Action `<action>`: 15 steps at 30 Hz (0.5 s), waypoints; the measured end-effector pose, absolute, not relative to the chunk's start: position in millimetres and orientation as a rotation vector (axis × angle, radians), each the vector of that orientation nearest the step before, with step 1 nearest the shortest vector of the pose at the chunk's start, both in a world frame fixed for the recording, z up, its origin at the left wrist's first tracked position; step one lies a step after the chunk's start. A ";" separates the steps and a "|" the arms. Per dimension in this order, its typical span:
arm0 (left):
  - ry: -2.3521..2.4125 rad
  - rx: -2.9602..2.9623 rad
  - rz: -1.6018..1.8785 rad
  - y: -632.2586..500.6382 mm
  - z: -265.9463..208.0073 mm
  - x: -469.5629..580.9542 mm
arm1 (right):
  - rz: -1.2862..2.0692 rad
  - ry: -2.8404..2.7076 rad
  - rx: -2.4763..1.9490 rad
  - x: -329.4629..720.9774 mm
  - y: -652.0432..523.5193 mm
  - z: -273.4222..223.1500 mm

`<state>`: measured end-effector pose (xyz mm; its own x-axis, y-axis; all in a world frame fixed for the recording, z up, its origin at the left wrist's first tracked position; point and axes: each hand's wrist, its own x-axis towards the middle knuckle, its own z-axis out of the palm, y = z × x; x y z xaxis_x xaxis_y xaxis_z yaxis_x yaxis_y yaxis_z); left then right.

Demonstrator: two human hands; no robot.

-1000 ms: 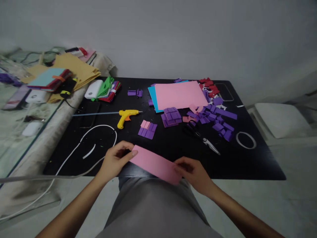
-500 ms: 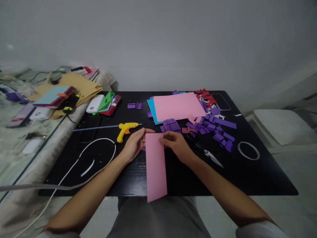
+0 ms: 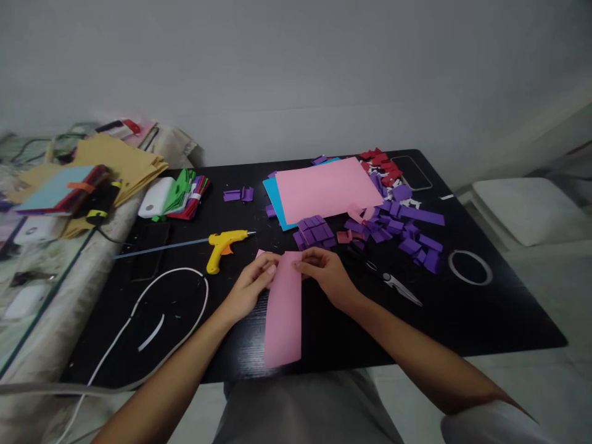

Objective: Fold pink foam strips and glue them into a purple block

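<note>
A strip of pink paper (image 3: 283,314) hangs between my hands above the near part of the black table, its lower end towards me. My left hand (image 3: 252,282) pinches its upper left edge, and a small pink corner shows beyond those fingers. On the upper right edge my right hand (image 3: 327,275) grips the strip between thumb and fingers. Just past my hands lies a block of folded purple paper pieces (image 3: 316,231). A yellow glue gun (image 3: 226,245) rests to the left, and scissors (image 3: 400,287) lie to the right of my right hand.
Pink sheets (image 3: 324,191) lie over a blue sheet (image 3: 276,203) at the back. Purple pieces (image 3: 409,231) and red scraps (image 3: 382,163) spread on the right, near a tape ring (image 3: 470,267). A white cable (image 3: 134,308) loops at left; bundled coloured papers (image 3: 187,196) sit behind.
The pink strip's lower end has risen and swung slightly left, and the strip now curves. My left fingers have closed over its upper left edge. The camera view has shifted a little.
</note>
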<state>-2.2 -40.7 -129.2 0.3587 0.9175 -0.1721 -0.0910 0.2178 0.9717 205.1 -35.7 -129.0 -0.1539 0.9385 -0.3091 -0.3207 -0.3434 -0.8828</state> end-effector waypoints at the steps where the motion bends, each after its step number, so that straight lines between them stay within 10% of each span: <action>1: 0.911 1.138 0.843 -40.9 -127.9 -1.3 | 1.665 -0.828 -1.121 205.7 -35.8 -129.4; 15: 0.986 1.187 0.845 -51.2 -127.7 10.2 | 1.756 -0.832 -0.919 201.2 -46.6 -134.0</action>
